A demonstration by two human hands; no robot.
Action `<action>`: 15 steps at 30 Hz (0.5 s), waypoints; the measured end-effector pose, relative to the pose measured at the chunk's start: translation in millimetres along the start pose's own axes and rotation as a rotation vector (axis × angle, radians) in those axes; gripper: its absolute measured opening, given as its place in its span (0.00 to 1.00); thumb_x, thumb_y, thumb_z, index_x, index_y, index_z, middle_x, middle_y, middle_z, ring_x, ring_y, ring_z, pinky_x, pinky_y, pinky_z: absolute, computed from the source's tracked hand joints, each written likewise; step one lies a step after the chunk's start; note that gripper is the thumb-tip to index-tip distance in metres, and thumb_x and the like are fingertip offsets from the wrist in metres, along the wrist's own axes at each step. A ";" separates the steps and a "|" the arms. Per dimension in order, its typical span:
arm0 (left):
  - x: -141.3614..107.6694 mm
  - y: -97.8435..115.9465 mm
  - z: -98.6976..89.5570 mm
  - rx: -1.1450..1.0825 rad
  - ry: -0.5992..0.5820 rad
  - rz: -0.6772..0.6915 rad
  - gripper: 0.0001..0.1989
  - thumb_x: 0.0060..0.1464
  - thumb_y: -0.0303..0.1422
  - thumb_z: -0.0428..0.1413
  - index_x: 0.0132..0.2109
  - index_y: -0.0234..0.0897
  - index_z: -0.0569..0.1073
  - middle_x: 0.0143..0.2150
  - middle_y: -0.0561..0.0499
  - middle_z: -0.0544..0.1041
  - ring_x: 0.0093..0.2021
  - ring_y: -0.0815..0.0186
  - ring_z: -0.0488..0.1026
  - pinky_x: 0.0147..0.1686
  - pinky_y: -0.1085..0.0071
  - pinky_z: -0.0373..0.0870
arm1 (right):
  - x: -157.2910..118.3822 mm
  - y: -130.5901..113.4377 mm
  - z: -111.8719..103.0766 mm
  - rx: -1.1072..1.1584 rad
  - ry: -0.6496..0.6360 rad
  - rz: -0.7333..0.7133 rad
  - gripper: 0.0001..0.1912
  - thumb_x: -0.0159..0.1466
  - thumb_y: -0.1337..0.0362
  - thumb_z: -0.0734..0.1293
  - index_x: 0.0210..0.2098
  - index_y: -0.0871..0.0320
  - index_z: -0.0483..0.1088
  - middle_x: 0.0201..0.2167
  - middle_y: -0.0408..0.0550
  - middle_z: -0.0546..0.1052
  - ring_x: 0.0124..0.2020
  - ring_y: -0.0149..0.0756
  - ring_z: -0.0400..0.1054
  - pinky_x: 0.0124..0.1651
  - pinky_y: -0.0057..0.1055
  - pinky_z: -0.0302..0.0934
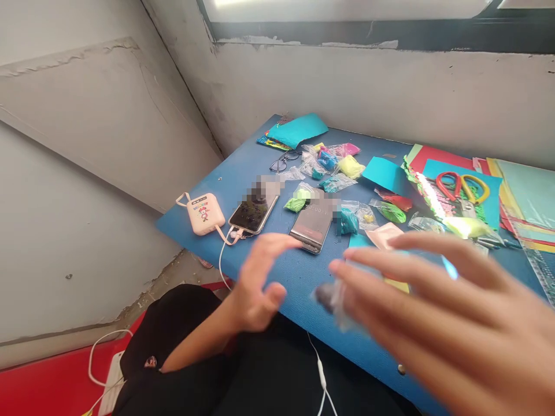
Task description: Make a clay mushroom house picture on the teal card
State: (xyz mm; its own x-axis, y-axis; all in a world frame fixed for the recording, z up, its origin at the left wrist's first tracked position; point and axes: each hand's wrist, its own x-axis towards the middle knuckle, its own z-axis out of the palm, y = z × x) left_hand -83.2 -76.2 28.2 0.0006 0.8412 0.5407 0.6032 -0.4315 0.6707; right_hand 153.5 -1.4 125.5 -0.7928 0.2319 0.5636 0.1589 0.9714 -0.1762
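My left hand (260,283) is raised over the near edge of the blue table, its thumb and fingers apart in a curve with nothing between them. In the right foreground my right hand (446,306) is large and blurred, several of its fingers stretched toward the left. A small clear plastic bag with a dark grey lump (327,297) shows beneath those fingers, blurred with the hand and seemingly held by it; the grip itself is hidden. Beyond my hands lie a phone (312,225) and several small bags of coloured soft material, among them a teal one (348,221).
Another phone (255,211) is cabled to a pink power bank (205,214) at the left. Eyeglasses (280,164) and blue sheets (299,130) lie farther back. Red- and yellow-handled tools (463,189) rest on coloured papers at right. A white cable (321,372) hangs over my lap.
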 end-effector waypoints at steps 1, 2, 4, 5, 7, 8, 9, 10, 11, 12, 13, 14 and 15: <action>5.2 11.6 2.2 -0.230 -0.287 -0.014 0.26 0.64 0.51 0.41 0.58 0.37 0.65 0.52 0.41 0.74 0.50 0.57 0.73 0.50 0.64 0.71 | -2.0 -7.9 5.9 -0.026 -0.050 -0.109 0.16 0.69 0.67 0.58 0.42 0.44 0.76 0.43 0.37 0.81 0.48 0.35 0.73 0.59 0.35 0.62; 11.5 20.3 3.4 -0.410 -0.545 -0.026 0.22 0.65 0.47 0.43 0.55 0.37 0.67 0.50 0.42 0.75 0.48 0.60 0.74 0.48 0.68 0.72 | -4.8 -13.0 9.6 -0.064 -0.036 -0.164 0.17 0.69 0.69 0.57 0.41 0.45 0.76 0.44 0.38 0.81 0.49 0.35 0.73 0.59 0.36 0.62; 26.5 29.2 4.2 -0.631 -0.794 -0.044 0.15 0.67 0.40 0.42 0.44 0.37 0.69 0.40 0.46 0.78 0.40 0.65 0.76 0.42 0.73 0.72 | -11.7 -14.6 10.4 -0.138 -0.048 -0.196 0.19 0.68 0.71 0.56 0.40 0.47 0.76 0.47 0.39 0.80 0.52 0.37 0.72 0.59 0.38 0.62; 34.6 30.5 4.8 -0.669 -0.859 -0.067 0.11 0.66 0.36 0.45 0.42 0.37 0.69 0.38 0.47 0.78 0.38 0.67 0.75 0.40 0.75 0.72 | -15.3 -12.2 8.2 -0.159 -0.055 -0.199 0.18 0.69 0.71 0.56 0.40 0.48 0.76 0.49 0.39 0.79 0.53 0.38 0.71 0.59 0.40 0.61; 50.5 30.1 8.4 -0.648 -0.889 -0.122 0.05 0.62 0.32 0.49 0.41 0.36 0.67 0.33 0.50 0.75 0.33 0.69 0.73 0.34 0.76 0.70 | -21.9 -4.7 3.0 -0.221 -0.039 -0.123 0.12 0.68 0.68 0.61 0.40 0.49 0.75 0.48 0.43 0.80 0.53 0.42 0.72 0.56 0.45 0.62; 57.5 29.3 11.8 -0.620 -0.881 -0.129 0.04 0.62 0.31 0.49 0.40 0.36 0.67 0.30 0.52 0.73 0.30 0.70 0.70 0.31 0.77 0.68 | -24.8 -0.8 1.5 -0.252 0.000 -0.082 0.08 0.66 0.67 0.64 0.40 0.51 0.74 0.46 0.46 0.80 0.51 0.44 0.72 0.54 0.47 0.63; 63.7 28.5 16.3 -0.583 -0.862 -0.111 0.04 0.61 0.31 0.49 0.38 0.36 0.66 0.28 0.54 0.70 0.28 0.71 0.68 0.30 0.76 0.66 | -27.5 2.8 1.7 -0.281 0.036 -0.035 0.05 0.65 0.68 0.67 0.40 0.53 0.74 0.44 0.50 0.81 0.50 0.46 0.73 0.51 0.47 0.64; 68.7 27.7 21.6 -0.536 -0.830 -0.068 0.05 0.60 0.31 0.49 0.36 0.36 0.65 0.27 0.54 0.68 0.27 0.71 0.66 0.30 0.76 0.64 | -30.1 5.9 3.5 -0.301 0.070 0.020 0.06 0.63 0.68 0.69 0.40 0.55 0.73 0.43 0.53 0.81 0.48 0.47 0.73 0.49 0.47 0.65; 72.6 26.6 27.4 -0.491 -0.800 -0.022 0.06 0.60 0.32 0.49 0.34 0.36 0.64 0.26 0.55 0.66 0.27 0.71 0.64 0.30 0.75 0.62 | -32.8 8.7 7.0 -0.298 0.095 0.065 0.07 0.62 0.69 0.70 0.41 0.56 0.72 0.42 0.54 0.81 0.47 0.47 0.73 0.47 0.46 0.67; 75.3 25.1 33.3 -0.453 -0.782 0.014 0.08 0.60 0.32 0.48 0.32 0.37 0.63 0.26 0.55 0.66 0.27 0.70 0.63 0.30 0.75 0.61 | -35.5 11.2 11.8 -0.282 0.122 0.112 0.09 0.61 0.69 0.71 0.42 0.56 0.72 0.41 0.54 0.81 0.47 0.46 0.74 0.46 0.45 0.67; 76.8 23.3 39.1 -0.428 -0.769 0.035 0.08 0.60 0.32 0.47 0.32 0.37 0.63 0.26 0.54 0.66 0.28 0.70 0.63 0.30 0.74 0.60 | -38.3 13.4 17.1 -0.258 0.134 0.139 0.11 0.61 0.69 0.71 0.43 0.56 0.71 0.42 0.54 0.81 0.47 0.46 0.74 0.46 0.44 0.68; 77.5 21.0 44.4 -0.411 -0.763 0.045 0.09 0.60 0.32 0.47 0.31 0.37 0.63 0.27 0.54 0.66 0.28 0.70 0.63 0.30 0.74 0.60 | -41.3 15.5 22.6 -0.235 0.146 0.155 0.12 0.61 0.69 0.71 0.44 0.56 0.70 0.42 0.54 0.81 0.46 0.45 0.74 0.46 0.43 0.69; 77.5 18.4 48.9 -0.398 -0.765 0.045 0.08 0.60 0.32 0.46 0.31 0.37 0.63 0.27 0.54 0.67 0.28 0.70 0.63 0.30 0.74 0.59 | -44.2 17.4 27.6 -0.221 0.162 0.163 0.13 0.61 0.69 0.71 0.45 0.56 0.70 0.41 0.54 0.81 0.45 0.44 0.75 0.45 0.42 0.69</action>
State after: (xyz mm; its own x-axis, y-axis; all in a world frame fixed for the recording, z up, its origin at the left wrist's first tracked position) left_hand -33.0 -3.0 57.7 0.6414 0.7467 0.1766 0.2651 -0.4316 0.8622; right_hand 175.1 3.9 75.2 -0.6451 0.3731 0.6668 0.4145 0.9040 -0.1048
